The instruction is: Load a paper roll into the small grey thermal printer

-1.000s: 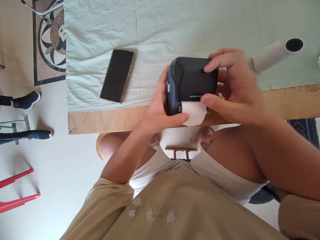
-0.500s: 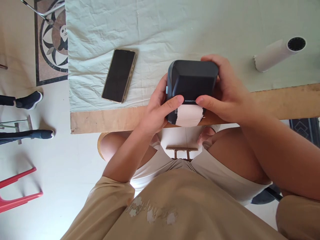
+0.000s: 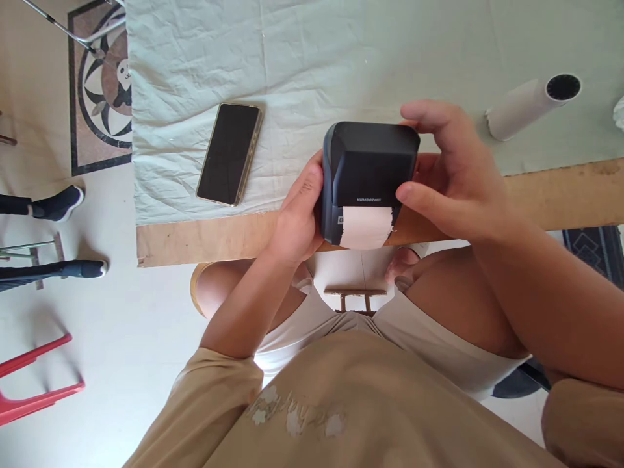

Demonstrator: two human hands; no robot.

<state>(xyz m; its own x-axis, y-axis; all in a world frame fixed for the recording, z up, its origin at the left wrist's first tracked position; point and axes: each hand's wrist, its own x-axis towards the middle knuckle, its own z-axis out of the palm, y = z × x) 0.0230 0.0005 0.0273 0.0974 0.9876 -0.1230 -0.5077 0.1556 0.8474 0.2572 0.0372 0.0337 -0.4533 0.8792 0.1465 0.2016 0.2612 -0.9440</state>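
Observation:
A dark label printer marked NIIMBOT is held over the table's front edge. From its near end hangs a strip of pale label paper with a ragged edge. My left hand grips the printer's left side, fingers partly hidden beneath it. At the right side is my right hand, loosely cupped: its thumb rests by the lower right edge, the index finger is lifted off the top corner, and the other fingers go behind the side. A smartphone with a dark screen lies left of my hands.
A pale green cloth covers the table, with a bare wooden edge in front. A white cylinder stands at the right. On the floor at left are a red stool and another person's shoes.
My left thumb has left the printer's front face. The right hand has loosened, its index finger and thumb moving outward to the right. The printer's top and logo show more fully.

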